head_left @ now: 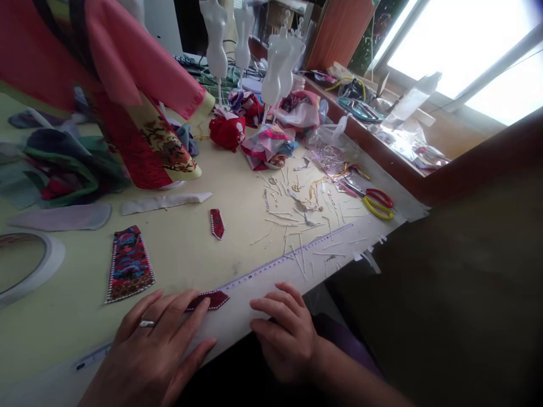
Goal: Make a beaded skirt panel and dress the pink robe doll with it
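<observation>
Fingers stretched out, my left hand (159, 333) lies flat at the front of the table. Its fingertips press on a dark red pointed fabric strip (219, 300) with a beaded white edge, and they cover the strip's left part. My right hand (288, 330) hovers by the table's front edge, fingers loosely bent and apart, with nothing visible in them. A clear ruler (271, 264) runs across the table and passes under my left hand. Beyond it lie a smaller red pointed strip (217, 224) and a patterned fabric panel (129, 264), both with beaded edges.
Short bead chain pieces (297, 226) are scattered at the right, near scissors (379, 203) with red and yellow handles. White mannequins (276, 70) and bundled doll clothes (267, 144) stand behind. A pink robe (123, 56) rises at the left, above a white tape roll (53, 254).
</observation>
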The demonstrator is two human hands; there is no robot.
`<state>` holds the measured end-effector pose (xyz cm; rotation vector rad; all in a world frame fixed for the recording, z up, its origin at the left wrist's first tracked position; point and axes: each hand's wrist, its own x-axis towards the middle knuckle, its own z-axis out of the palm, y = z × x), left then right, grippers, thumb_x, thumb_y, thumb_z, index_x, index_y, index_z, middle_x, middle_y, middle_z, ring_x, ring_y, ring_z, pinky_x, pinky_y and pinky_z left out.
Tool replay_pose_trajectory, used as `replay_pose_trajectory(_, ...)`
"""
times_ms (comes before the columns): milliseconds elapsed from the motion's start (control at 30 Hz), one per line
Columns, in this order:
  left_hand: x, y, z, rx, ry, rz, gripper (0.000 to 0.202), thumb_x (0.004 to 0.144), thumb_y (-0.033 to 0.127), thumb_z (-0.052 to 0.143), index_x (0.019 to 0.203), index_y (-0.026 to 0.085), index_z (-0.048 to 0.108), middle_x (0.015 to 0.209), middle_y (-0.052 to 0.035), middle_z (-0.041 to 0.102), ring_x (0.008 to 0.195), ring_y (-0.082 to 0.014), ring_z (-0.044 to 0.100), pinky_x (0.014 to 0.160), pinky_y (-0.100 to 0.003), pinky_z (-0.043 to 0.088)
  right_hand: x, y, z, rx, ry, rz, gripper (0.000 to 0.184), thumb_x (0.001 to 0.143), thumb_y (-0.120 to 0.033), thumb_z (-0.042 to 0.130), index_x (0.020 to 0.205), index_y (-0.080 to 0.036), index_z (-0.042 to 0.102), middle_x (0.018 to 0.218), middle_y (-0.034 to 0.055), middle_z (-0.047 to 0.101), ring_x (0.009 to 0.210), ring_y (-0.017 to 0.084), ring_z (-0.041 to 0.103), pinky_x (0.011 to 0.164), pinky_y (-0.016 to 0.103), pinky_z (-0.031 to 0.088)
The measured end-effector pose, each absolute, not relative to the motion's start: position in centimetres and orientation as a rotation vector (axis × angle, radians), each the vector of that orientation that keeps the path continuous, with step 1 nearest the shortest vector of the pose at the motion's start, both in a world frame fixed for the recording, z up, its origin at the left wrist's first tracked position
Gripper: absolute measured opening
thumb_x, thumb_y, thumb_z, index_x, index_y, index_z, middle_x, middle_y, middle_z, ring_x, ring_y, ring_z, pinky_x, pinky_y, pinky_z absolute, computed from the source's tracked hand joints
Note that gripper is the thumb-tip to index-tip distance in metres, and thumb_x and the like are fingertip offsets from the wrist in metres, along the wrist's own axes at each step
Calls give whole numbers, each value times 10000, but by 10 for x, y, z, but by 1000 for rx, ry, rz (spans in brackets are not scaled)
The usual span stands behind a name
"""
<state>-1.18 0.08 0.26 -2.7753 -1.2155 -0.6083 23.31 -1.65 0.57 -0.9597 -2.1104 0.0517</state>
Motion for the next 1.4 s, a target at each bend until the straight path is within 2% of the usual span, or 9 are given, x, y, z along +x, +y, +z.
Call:
replay_pose_trajectory(233,-9,-2,0,-2720,-1286,-639,446,855,348,578,1268,185,536,1112,-119,626,977,-295,582,879,-458,394,234,-18,6,-989,-2115,50,248,691,-81,495,888,-170,616,1005,75,681,882,182,607,921,429,465)
replay_pose_trajectory(567,-12,-10,-4,-2773,-1268,-640,392,858,274,567,1237,175,550,1197,-122,612,1045,-311,567,886,-469,387,234,-17,8,-979,-2105,43,243,673,-72,501,868,-163,615,974,79,689,854,183,616,905,429,475)
replay_pose_trajectory(800,-17,-4,-14,-2675,-1188,-715,427,849,336,576,1251,194,550,1130,-105,627,945,-282,598,823,-415,395,241,-20,12,-1023,-2077,20,260,695,-49,479,882,-159,622,957,81,686,852,185,622,900,440,478)
replay_pose_trajectory(867,-18,-4,-15,-2661,-1183,-699,431,858,361,565,1252,186,550,1113,-112,630,923,-283,595,821,-422,391,246,-22,14,-1048,-2072,16,267,703,-35,477,888,-155,626,943,82,687,852,188,626,897,443,481)
replay_pose_trajectory(1167,-15,-9,-3,-2691,-1282,-653,414,849,261,593,1249,171,529,1095,-133,626,953,-300,585,836,-452,414,281,-33,19,-1159,-2065,-73,315,748,13,477,970,-142,638,899,83,683,840,190,638,812,437,532)
replay_pose_trajectory(1400,-18,-10,-6,-2699,-1294,-688,449,833,263,614,1264,182,518,1117,-129,613,969,-303,582,843,-450,416,327,-44,3,-1306,-1948,-150,308,751,20,567,999,-148,638,895,78,657,850,208,629,777,440,550)
